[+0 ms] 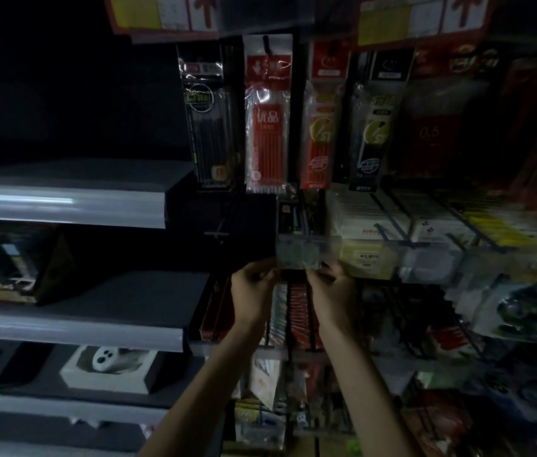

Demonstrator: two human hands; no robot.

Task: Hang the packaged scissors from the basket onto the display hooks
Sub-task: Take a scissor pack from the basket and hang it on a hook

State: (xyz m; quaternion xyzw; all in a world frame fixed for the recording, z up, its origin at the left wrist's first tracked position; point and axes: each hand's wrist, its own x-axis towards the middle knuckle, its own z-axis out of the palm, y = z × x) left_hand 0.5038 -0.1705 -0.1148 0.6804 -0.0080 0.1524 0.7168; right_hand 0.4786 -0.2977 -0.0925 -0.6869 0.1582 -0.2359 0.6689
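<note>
Both my hands are raised to a display hook in the middle of the dim rack. My left hand (254, 285) and my right hand (331, 285) pinch the lower corners of a clear plastic package (300, 255) that hangs at the hook's front end. The package's contents are too dark and blurred to make out. Behind it on the same hook (303, 219) hang more dark packages. The basket is out of view.
Pen refill packs (267, 127) hang in a row above. White boxed goods (375, 225) fill hooks to the right, and a blister pack (530, 311) hangs at far right. Grey shelves (62, 202) jut out on the left, with a white boxed item (109, 364) below.
</note>
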